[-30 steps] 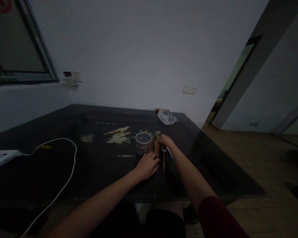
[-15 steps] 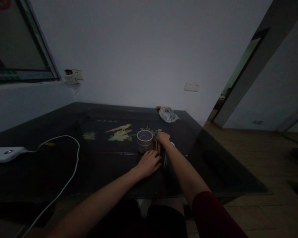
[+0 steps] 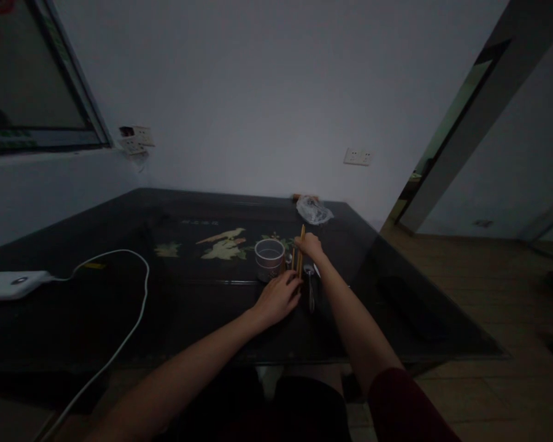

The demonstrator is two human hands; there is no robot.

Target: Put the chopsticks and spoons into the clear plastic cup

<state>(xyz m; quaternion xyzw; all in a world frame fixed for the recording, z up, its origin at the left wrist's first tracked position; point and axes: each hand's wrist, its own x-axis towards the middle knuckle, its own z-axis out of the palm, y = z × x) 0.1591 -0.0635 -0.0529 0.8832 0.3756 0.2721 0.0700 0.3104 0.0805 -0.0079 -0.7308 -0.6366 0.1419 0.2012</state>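
Wooden chopsticks point(image 3: 300, 256) stand between my hands, beside a grey metal cup point(image 3: 270, 260). My right hand point(image 3: 310, 245) is closed on their upper part, with the tips sticking up past the fingers. At the lower end, my left hand point(image 3: 276, 299) curls its fingers against the chopsticks, partly hiding them. A metal spoon point(image 3: 311, 288) lies on the dark table just right of the chopsticks. Another shiny spoon-like piece point(image 3: 289, 259) shows between the cup and the chopsticks. A white-edged item is half hidden behind my right wrist.
The dark table point(image 3: 203, 325) carries a printed bird and flowers. A crumpled clear plastic bag point(image 3: 314, 210) lies near the wall. At left is a white power bank-like device point(image 3: 13, 286) with a white cable point(image 3: 142, 294). A dark flat object point(image 3: 410, 307) lies at right.
My right hand has raised the upper ends of some chopsticks and moved slightly right and up. The spoon beside them is now more exposed. My left hand has barely moved.
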